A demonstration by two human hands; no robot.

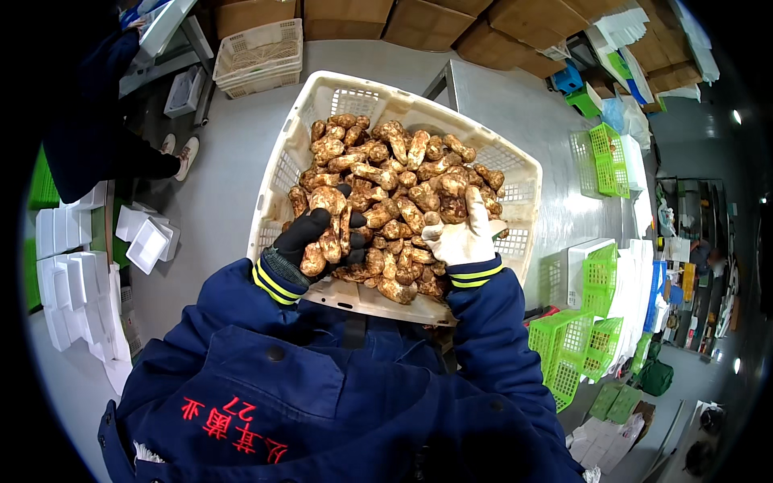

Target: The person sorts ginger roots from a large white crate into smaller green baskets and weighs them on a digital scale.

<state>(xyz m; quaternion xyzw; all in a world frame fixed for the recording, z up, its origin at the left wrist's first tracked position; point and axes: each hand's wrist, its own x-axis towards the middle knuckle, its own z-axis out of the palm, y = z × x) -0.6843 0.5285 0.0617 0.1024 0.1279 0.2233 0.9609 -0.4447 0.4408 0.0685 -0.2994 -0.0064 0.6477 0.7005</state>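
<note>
A cream plastic crate [507, 151] with perforated walls sits before me, heaped with brown-and-cream, soil-stained mushrooms [368, 175], probably matsutake. On the left of the heap, my left hand [308, 235], in a black glove, cradles a bunch of mushrooms [329, 232], its fingertips showing past them. Over the right part of the crate, my right hand [462, 238] wears a white glove. Its thumb and fingers close around a large dark-capped mushroom [453, 199]. A small pale, greenish thing [499, 228] shows beside the right glove; what it is cannot be told.
The crate rests partly over a metal table [543, 121]. Green plastic baskets [564, 350] and white foam boxes stand at right. Stacked cream crates [259, 57] and cardboard boxes [347, 18] line the far side. Another person [90, 121] stands at left, near white foam boxes [148, 241].
</note>
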